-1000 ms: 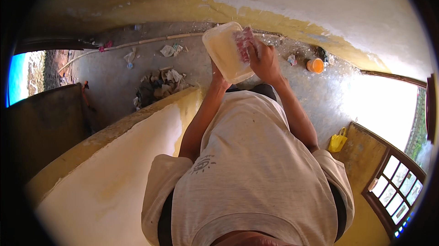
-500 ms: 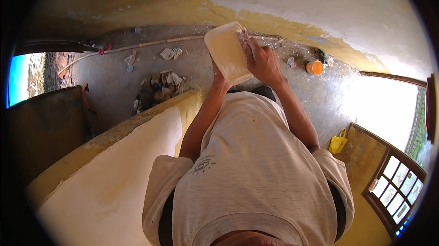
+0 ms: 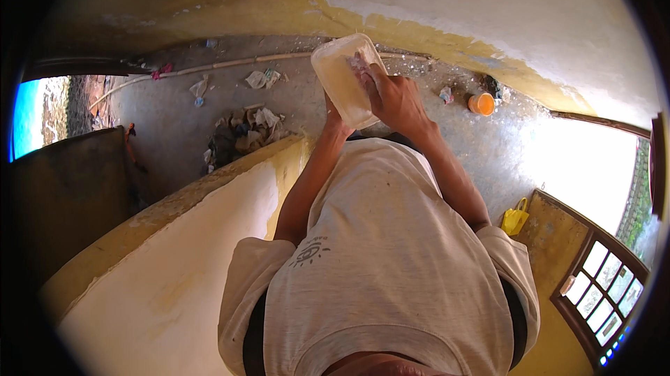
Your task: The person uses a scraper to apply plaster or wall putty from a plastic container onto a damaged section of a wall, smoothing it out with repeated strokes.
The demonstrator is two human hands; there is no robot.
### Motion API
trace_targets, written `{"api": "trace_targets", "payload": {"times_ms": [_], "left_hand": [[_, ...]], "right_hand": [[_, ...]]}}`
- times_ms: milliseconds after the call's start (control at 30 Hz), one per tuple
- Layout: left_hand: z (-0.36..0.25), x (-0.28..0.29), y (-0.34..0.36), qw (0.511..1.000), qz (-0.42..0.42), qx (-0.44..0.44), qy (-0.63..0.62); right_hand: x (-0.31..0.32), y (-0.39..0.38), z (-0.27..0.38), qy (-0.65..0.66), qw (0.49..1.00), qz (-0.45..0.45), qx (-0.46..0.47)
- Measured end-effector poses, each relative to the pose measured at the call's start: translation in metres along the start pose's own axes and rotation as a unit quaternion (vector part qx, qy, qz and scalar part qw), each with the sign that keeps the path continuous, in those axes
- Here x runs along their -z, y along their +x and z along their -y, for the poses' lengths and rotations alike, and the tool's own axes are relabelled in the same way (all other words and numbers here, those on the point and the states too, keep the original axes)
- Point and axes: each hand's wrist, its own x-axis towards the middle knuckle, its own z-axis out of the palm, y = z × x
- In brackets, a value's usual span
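My left hand (image 3: 338, 123) is closed on a shallow cream plastic tub (image 3: 328, 72) from below and the near left side; most of its fingers are hidden behind it. The tub is tilted, its inside smeared with pale paste. My right hand (image 3: 401, 104) reaches over the tub's right edge, fingers closed on a small flat pinkish-white smeared piece (image 3: 361, 69). That piece lies against the inside of the tub. Its exact kind cannot be made out.
A partly white-coated yellow wall (image 3: 419, 13) stands ahead. On the floor are a long bamboo pole (image 3: 230, 65), an orange bucket (image 3: 481, 104), a heap of rubbish and rags (image 3: 244, 131) and a yellow bag (image 3: 515, 217). A low wall (image 3: 209, 187) runs at my left.
My right hand has moved slightly left and farther into the tub, carrying the smeared piece from near the right rim toward the middle. The left hand and tub stay nearly still.
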Motion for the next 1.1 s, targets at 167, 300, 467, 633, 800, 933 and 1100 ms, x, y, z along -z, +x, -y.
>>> {"api": "trace_targets", "payload": {"times_ms": [167,300,467,633,800,933,1100], "left_hand": [[-0.004,-0.017,-0.004,1.0,0.001,0.021,-0.01],[-0.002,-0.003,-0.001,0.998,0.014,0.028,-0.045],[0.003,0.018,-0.001,0.998,0.022,0.025,-0.054],[-0.002,0.004,-0.004,1.0,0.008,0.028,0.002],[-0.005,-0.007,-0.002,0.998,0.006,0.052,-0.029],[0.0,-0.002,-0.001,0.995,-0.014,0.054,-0.078],[-0.001,0.006,-0.002,0.997,0.01,0.055,-0.045]], "right_hand": [[0.003,0.001,-0.006,-0.078,0.996,-0.016,-0.043],[-0.017,-0.007,0.004,-0.053,0.999,0.005,-0.007],[-0.016,-0.012,0.014,-0.047,0.997,0.005,0.062],[0.006,0.001,0.004,-0.064,0.998,0.024,-0.017],[-0.015,-0.006,0.011,-0.076,0.997,0.03,0.004],[-0.021,-0.007,0.019,-0.044,0.995,-0.011,0.084],[0.012,0.0,0.019,-0.097,0.992,0.075,-0.011]]}}
